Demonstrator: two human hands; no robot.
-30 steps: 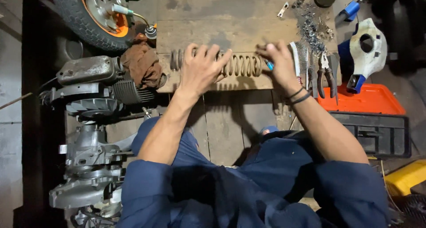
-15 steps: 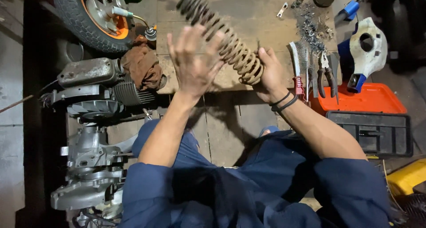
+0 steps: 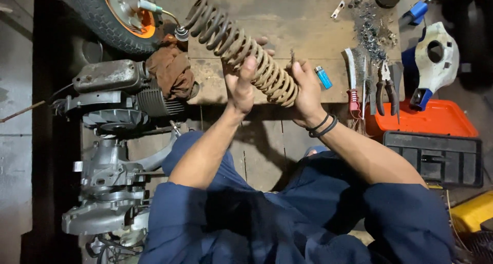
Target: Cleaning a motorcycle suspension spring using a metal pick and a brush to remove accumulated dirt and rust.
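Head view: a long rusty coil spring is held off the wooden desk, tilted with its far end up toward the tyre. The right hand has its grip closed around the near end, apparently to carry the weight, and the left hand lies flat and open against the coils at mid-length, seemingly to steady them. A blue lighter, wire brush and pliers lie just right of the hands, within reach; an engine sits to the left.
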